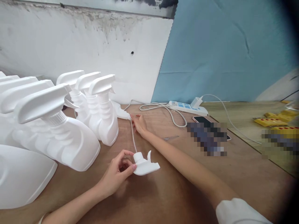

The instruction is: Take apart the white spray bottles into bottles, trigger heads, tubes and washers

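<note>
My left hand [118, 172] grips a white trigger spray head [146, 166], turned upside down with its trigger pointing up. A thin white dip tube [133, 137] runs from its collar up and away toward my right hand [140, 125]. The right fingertips are pinched together at the tube's far end, beside a white plastic piece [122, 114] partly hidden behind the bottles. Whether they grip the tube or that piece I cannot tell. To the left stand rows of white spray bottles [105, 121] with spray heads fitted.
A large white bottle body [23, 177] is at the near left. A power strip [189, 107] with a charger and cables lies along the wall. Right of my forearm are a thin clear strip [171, 137] and a phone [201, 119]. Yellow packs [275, 119] sit at far right.
</note>
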Tool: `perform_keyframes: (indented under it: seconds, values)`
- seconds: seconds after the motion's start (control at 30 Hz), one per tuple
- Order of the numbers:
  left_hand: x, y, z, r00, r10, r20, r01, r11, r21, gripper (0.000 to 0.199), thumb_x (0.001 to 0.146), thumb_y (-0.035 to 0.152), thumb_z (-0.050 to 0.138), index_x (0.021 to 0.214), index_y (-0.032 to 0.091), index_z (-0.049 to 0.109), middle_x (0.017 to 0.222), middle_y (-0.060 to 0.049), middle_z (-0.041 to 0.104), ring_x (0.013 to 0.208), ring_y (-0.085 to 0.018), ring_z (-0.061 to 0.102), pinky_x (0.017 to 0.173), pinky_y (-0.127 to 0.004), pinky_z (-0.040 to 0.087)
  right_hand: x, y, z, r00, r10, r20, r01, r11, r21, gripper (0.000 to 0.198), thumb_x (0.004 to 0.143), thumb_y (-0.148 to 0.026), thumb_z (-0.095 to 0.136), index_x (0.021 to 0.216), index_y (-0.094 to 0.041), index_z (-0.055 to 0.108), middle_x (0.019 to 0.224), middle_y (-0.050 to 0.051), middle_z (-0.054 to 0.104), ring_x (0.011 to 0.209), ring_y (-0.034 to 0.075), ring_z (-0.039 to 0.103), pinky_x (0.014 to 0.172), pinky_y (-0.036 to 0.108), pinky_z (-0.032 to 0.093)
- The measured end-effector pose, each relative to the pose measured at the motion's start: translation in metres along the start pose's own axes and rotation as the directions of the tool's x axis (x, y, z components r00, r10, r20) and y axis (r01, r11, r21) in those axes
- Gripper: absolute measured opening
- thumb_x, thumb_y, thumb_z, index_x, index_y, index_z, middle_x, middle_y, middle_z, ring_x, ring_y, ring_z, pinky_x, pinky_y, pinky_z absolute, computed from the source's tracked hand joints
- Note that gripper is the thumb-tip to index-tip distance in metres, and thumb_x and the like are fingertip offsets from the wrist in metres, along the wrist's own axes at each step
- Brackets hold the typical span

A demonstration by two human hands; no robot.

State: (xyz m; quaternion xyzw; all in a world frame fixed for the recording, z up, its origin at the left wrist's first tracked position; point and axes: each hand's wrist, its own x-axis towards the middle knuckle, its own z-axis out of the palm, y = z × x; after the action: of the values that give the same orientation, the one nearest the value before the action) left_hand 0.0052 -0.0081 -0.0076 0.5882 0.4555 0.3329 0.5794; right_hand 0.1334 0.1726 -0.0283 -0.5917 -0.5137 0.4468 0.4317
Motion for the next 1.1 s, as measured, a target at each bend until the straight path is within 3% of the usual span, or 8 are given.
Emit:
perform_keyframes:
  seconds: [0.13,0.27,0.5,0.73,0.97,1.1]
  values:
    - [0.001,-0.001,0.0,1.0,0.012,-0.001,-0.012,1.0,-0.011,0.033,0.08,0.041,0.051,0.102,0.018,0.044,0.068,0.001,0.054,0.063,-0.011,0.047,0.059,-0.022,0.033,0.015,-0.017,0.002,0.982,0.111,0.15,-0.103,0.993,-0.058,0.058,0.062,-0.063,0.057,0.094,-0.016,0.049,0.071,0.005,0.061,0.045,0.009,0.044,0.033,0.019,0.031]
    - [0.0,-0.002,0.0,0.999,0.032,-0.001,-0.032,0.999,-0.041,0.033,0.08,0.04,0.051,0.102,0.017,0.044,0.068,0.001,0.052,0.062,-0.01,0.046,0.057,-0.022,0.034,0.026,-0.033,0.001,0.927,0.221,0.302,-0.194,0.974,-0.117,0.043,0.068,-0.056,0.058,0.077,-0.015,0.053,0.066,0.005,0.062,0.041,0.005,0.038,0.034,0.016,0.027]
    - [0.0,-0.002,0.0,0.999,0.04,0.008,-0.039,0.998,-0.047,0.033,0.079,0.04,0.052,0.1,0.017,0.043,0.068,0.002,0.052,0.059,-0.009,0.045,0.055,-0.022,0.034,0.038,-0.038,0.004,0.87,0.321,0.376,-0.281,0.947,-0.158,0.031,0.079,-0.041,0.054,0.066,-0.013,0.054,0.055,0.004,0.058,0.041,0.006,0.04,0.036,0.016,0.03]
    - [-0.003,-0.001,-0.001,0.999,0.052,0.016,-0.052,0.998,0.021,0.031,0.079,0.039,0.052,0.1,0.017,0.044,0.068,0.002,0.053,0.059,-0.009,0.044,0.056,-0.022,0.033,0.03,-0.03,-0.009,0.884,0.216,0.415,-0.273,0.958,0.083,0.02,0.083,-0.028,0.051,0.071,-0.013,0.055,0.062,0.003,0.059,0.054,0.007,0.051,0.052,0.018,0.046]
    - [-0.006,0.0,-0.001,0.993,0.09,0.081,-0.09,0.996,-0.011,0.02,0.08,0.032,0.049,0.09,0.018,0.039,0.073,0.001,0.052,0.063,-0.01,0.046,0.058,-0.023,0.034,-0.001,-0.024,-0.053,0.939,0.006,0.343,-0.155,0.9,0.408,0.017,0.082,-0.031,0.052,0.074,-0.017,0.054,0.075,0.002,0.061,0.067,0.008,0.056,0.07,0.02,0.05]
    - [-0.006,0.001,0.0,0.993,0.086,0.082,-0.082,0.995,-0.048,0.021,0.08,0.031,0.049,0.092,0.019,0.036,0.082,-0.001,0.056,0.069,-0.011,0.05,0.062,-0.024,0.037,-0.028,-0.022,-0.074,0.953,-0.068,0.297,-0.096,0.857,0.507,0.016,0.077,-0.031,0.058,0.07,-0.018,0.054,0.076,0.0,0.061,0.069,0.008,0.057,0.074,0.021,0.05]
